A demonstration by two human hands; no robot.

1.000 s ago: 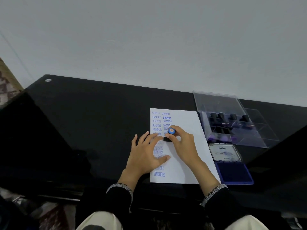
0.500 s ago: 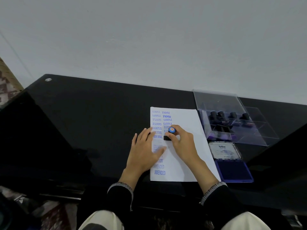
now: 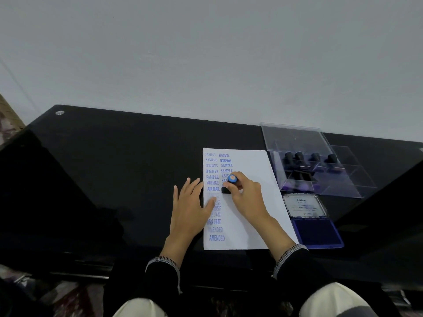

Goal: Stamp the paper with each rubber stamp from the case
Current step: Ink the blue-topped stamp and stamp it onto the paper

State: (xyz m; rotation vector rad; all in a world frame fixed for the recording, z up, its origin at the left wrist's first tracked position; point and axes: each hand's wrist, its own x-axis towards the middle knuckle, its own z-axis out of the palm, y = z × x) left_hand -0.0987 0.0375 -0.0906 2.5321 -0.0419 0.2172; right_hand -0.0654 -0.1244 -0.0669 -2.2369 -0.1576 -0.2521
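A glossy black desk fills the lower half of the view, set against a pale wall. On it lies a white sheet of paper, its left side printed in two columns with blue words: SAMPLE, FRAGILE, AIR MAIL, FAX OUT, AMENDED. Just beside the paper's far right corner stands a clear plastic case with its lid up, and four black stamps sit in a row in its compartments. Nearer, just right of the paper, an ink pad lies open, dark blue, its labelled lid folded back towards the case. The left hand lies flat with fingers spread, straddling the paper's left edge, thumb on the printed words. The right hand curls its fingers round a black stamp with a blue cap, whose base is down on the paper beside the AIR MAIL prints.
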